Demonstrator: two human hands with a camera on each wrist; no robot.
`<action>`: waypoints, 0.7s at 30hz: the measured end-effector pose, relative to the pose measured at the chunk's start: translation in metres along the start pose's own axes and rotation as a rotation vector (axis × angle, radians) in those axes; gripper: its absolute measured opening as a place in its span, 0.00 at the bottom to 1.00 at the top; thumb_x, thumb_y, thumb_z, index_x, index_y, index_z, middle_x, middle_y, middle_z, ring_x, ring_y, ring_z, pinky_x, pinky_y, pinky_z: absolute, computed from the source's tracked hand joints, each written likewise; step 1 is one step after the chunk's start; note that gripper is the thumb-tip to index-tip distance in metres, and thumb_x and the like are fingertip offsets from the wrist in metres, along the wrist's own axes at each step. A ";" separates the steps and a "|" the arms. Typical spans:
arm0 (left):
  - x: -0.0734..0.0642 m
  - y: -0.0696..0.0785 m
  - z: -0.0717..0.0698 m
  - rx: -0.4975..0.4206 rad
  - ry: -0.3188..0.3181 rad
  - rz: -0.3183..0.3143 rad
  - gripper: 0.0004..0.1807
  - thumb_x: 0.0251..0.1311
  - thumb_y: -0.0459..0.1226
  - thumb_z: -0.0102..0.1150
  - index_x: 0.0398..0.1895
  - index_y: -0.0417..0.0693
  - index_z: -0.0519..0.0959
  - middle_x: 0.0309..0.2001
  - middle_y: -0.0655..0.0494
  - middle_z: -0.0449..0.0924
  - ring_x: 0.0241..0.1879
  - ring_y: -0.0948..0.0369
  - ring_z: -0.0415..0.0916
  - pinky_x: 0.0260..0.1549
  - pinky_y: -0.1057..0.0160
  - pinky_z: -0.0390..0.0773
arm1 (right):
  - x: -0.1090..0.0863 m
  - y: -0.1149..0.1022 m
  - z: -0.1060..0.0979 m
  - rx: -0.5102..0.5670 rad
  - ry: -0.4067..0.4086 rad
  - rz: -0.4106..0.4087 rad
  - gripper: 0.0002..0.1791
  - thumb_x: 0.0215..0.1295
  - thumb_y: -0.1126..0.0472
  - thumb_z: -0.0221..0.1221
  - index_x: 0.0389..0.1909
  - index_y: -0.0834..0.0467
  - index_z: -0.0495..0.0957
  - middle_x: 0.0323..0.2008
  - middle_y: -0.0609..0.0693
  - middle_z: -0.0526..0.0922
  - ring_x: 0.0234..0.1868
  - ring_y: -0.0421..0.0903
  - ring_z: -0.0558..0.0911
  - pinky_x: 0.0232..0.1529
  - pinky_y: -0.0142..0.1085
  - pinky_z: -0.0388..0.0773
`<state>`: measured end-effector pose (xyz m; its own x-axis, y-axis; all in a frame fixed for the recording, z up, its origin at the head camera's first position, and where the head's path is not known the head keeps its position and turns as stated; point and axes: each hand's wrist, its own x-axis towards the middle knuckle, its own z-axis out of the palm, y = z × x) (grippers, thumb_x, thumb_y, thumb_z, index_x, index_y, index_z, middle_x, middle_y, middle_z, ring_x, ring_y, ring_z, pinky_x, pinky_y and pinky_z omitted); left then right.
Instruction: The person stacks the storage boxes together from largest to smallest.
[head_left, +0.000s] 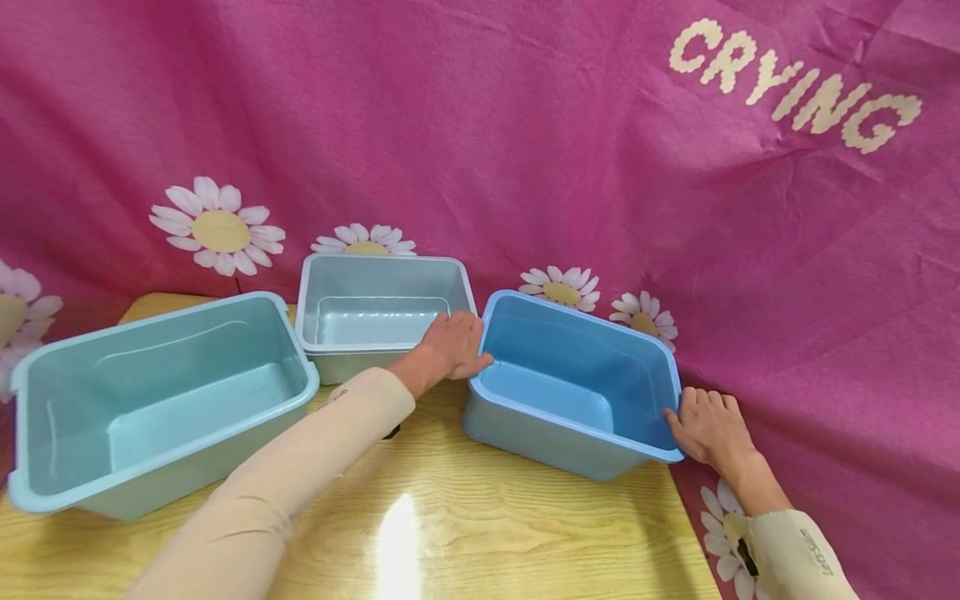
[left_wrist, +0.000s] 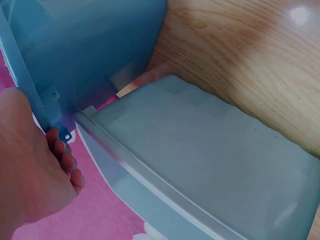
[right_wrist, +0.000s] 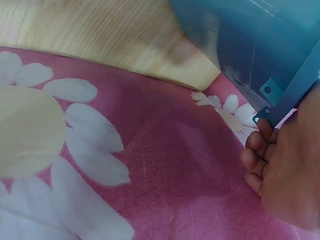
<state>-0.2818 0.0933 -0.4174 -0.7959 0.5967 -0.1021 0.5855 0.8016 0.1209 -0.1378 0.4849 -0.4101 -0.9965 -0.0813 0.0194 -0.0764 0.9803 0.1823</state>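
In the head view a blue plastic bin (head_left: 547, 429) stands at the right end of the wooden table, angled, with its inside bare. My left hand (head_left: 452, 343) grips its left rim, thumb over the edge and fingers curled underneath. On the opposite short side my right hand (head_left: 705, 425) grips the rim the same way. Both wrist views show fingertips under the rim: the left hand (left_wrist: 35, 165) beside a small holed tab, the right hand (right_wrist: 280, 160) at a similar tab. A grey bin (head_left: 390, 346) sits just left of the blue one, behind my left hand.
A larger teal bin (head_left: 187, 446) stands at the table's left side. Behind everything hangs a magenta cloth (head_left: 465, 125) with daisies and lettering, close to the bins. The wooden table (head_left: 480, 533) ends at a right edge beneath my right arm.
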 end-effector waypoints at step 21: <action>-0.003 0.004 -0.009 0.009 0.015 0.057 0.29 0.68 0.57 0.49 0.54 0.41 0.69 0.44 0.50 0.71 0.47 0.55 0.69 0.47 0.56 0.70 | -0.016 0.005 -0.007 0.046 0.016 0.026 0.16 0.69 0.57 0.52 0.31 0.66 0.64 0.25 0.56 0.65 0.34 0.60 0.72 0.38 0.54 0.64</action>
<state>-0.2790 0.0945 -0.4079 -0.7633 0.6410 -0.0803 0.6315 0.7665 0.1169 -0.1219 0.4895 -0.4026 -0.9975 -0.0584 0.0393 -0.0526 0.9893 0.1358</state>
